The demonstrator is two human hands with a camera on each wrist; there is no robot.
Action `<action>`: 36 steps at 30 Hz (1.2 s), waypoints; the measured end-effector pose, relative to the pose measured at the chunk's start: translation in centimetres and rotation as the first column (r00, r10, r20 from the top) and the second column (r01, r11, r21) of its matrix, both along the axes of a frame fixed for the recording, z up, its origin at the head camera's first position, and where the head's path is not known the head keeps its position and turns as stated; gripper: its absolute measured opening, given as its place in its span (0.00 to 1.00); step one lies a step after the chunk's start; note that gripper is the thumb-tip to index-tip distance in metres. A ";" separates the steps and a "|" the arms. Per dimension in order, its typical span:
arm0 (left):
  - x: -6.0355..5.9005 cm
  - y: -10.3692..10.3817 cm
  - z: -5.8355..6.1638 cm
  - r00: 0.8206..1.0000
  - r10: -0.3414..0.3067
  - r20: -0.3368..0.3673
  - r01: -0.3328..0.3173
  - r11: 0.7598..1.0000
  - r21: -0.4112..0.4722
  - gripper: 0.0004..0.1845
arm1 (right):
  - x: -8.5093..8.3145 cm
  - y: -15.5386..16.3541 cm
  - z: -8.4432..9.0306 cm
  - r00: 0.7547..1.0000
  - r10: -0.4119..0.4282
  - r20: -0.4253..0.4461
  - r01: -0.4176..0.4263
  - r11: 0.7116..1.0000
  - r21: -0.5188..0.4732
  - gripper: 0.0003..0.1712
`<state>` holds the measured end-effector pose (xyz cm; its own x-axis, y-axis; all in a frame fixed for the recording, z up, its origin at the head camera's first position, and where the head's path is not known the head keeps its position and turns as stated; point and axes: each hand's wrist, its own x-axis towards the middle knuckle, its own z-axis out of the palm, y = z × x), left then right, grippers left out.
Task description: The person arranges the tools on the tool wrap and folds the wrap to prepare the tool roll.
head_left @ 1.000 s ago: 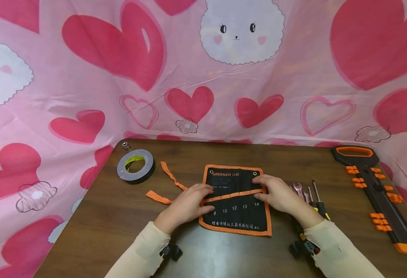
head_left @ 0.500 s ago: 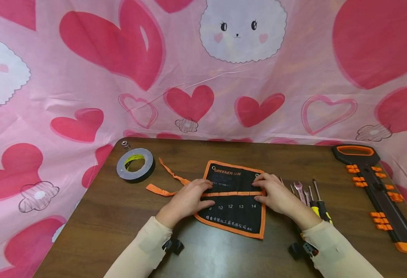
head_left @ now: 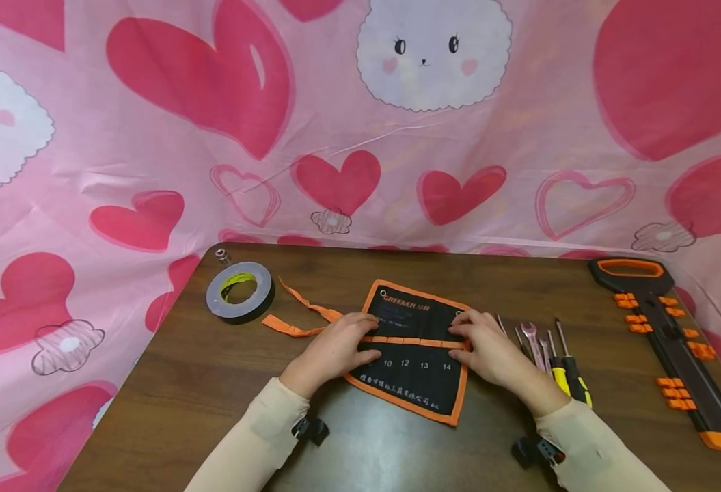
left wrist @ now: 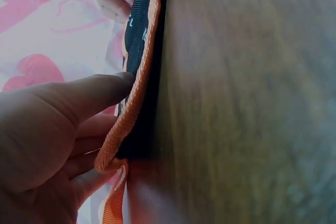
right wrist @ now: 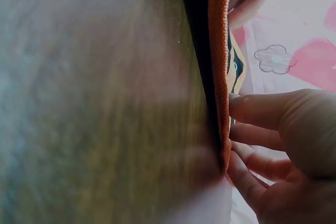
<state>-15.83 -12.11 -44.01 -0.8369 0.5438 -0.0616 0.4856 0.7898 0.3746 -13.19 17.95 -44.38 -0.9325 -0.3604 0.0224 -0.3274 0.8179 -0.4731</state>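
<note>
Here, on the brown table (head_left: 169, 396): far left, toward ten o'clock of the hands, a grey tape roll (head_left: 240, 292) lying flat, with a small metal bit (head_left: 222, 256) just beyond it at eleven. Next, an orange tie strap (head_left: 301, 320) trailing from the left edge of the tool pouch (head_left: 418, 383). Then the left hand (head_left: 335, 352), fingers laid over the pouch's left edge, thumb and fingers pinching that edge near the orange pocket band, as seen also in the left wrist view (left wrist: 47, 129). At centre, the black pouch with orange trim, spread flat and slightly turned, printed sizes 10 to 14 showing between the hands. At three o'clock of centre, the right hand (head_left: 489, 348) gripping the pouch's right edge, fingertips curled onto the trim (right wrist: 273, 145). Just right of that, touching or nearly so, a row of small wrenches (head_left: 531, 340) and screwdrivers (head_left: 568, 372). Far right, at two to four o'clock, a long black and orange tool (head_left: 674, 342) lying well apart.
</note>
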 end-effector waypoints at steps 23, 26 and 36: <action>-1.2 0.5 -0.1 1.000 -0.029 0.010 0.029 0.999 -0.016 0.33 | 1.1 -0.5 0.0 0.997 -0.013 -0.072 0.016 0.999 0.047 0.21; -1.3 0.4 0.0 0.999 -0.034 0.028 0.035 0.999 -0.023 0.33 | 1.2 -0.6 0.2 0.998 -0.017 -0.065 0.021 0.998 0.057 0.21; -2.2 0.1 -1.0 0.997 -0.064 0.041 0.063 0.998 0.021 0.33 | 1.2 -0.6 0.6 0.999 -0.052 -0.008 0.052 0.996 0.070 0.23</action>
